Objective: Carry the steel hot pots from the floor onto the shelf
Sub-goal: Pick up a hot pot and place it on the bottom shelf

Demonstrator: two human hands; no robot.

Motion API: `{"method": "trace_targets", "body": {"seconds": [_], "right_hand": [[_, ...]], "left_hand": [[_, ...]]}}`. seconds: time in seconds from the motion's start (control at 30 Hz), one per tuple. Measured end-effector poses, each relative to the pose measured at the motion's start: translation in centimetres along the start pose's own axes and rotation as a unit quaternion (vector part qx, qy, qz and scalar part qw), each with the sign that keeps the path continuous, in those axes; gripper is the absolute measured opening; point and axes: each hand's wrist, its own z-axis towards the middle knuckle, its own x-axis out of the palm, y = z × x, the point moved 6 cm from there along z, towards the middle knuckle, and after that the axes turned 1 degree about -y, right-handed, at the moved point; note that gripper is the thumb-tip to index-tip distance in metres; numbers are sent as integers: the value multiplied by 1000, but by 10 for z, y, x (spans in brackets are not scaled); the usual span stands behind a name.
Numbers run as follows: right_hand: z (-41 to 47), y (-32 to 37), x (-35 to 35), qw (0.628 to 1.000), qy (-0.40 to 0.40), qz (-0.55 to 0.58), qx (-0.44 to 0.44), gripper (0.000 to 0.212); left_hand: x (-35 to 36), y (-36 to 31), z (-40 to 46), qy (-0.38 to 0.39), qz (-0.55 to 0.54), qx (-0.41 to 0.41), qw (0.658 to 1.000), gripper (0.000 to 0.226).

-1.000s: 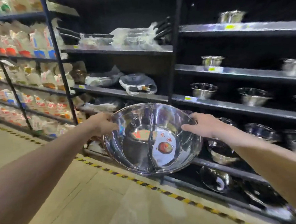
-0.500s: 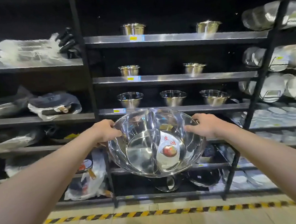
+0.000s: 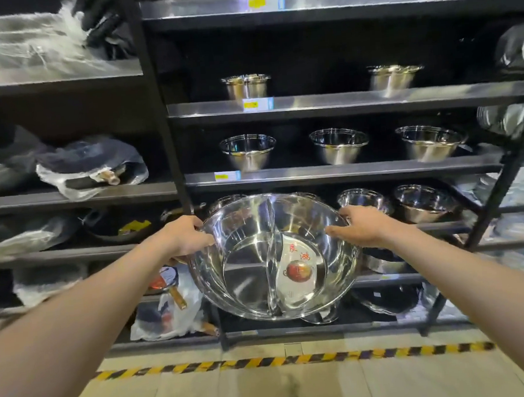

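Closer now than half a second ago, the shelving unit fills my view, and the pot I am carrying has come up level with its lower tiers. Beyond both my hands the unit rises in steel-edged tiers, with the floor below my forearms and a yellow-and-black striped line along the foot of the rack. Between my hands I hold the steel hot pot, off the floor and tilted so its mouth faces me; a curved divider splits it in two, and a label with red characters lies in the half nearer my right hand. My left hand grips the rim on its side, fingers curled over the edge. My right hand holds the opposite rim, thumb inside and fingers wrapped behind. Just past my right hand two smaller steel bowls sit on a shelf. Above my hands three bowls stand in a row. Left of my left hand, bagged pans lie on darker shelves.
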Motion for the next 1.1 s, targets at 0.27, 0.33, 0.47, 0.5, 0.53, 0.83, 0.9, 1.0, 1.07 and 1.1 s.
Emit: {"method": "trace_targets", "body": {"seconds": [0.27, 0.33, 0.47, 0.5, 0.53, 0.83, 0.9, 1.0, 1.07, 1.1], "right_hand": [[89, 43, 80, 1000, 8, 18, 8, 82], [99, 36, 106, 999, 23, 37, 18, 80], [116, 3, 164, 992, 82, 64, 74, 81], [121, -6, 180, 990, 96, 65, 77, 80], [125, -15, 197, 989, 109, 61, 77, 80], [161, -108, 392, 979, 167, 41, 110, 80], [175, -130, 449, 977, 182, 28, 110, 79], [204, -161, 534, 976, 181, 22, 120, 75], [227, -177, 589, 975, 186, 29, 122, 71], [240, -185, 616, 974, 188, 32, 123, 70]], "left_hand": [[5, 76, 103, 28, -26, -31, 999, 73], [23, 88, 121, 33, -15, -39, 999, 69], [87, 110, 149, 69, -14, -56, 996, 58], [106, 116, 155, 81, -10, -60, 995, 54], [127, 122, 159, 92, -3, -66, 994, 52], [339, 212, 201, 145, -13, -107, 984, 72], [397, 242, 215, 158, -13, -129, 979, 83], [482, 283, 244, 161, -5, -133, 978, 75], [531, 308, 271, 152, 10, -118, 981, 73], [552, 321, 288, 142, 20, -112, 983, 73]]}}
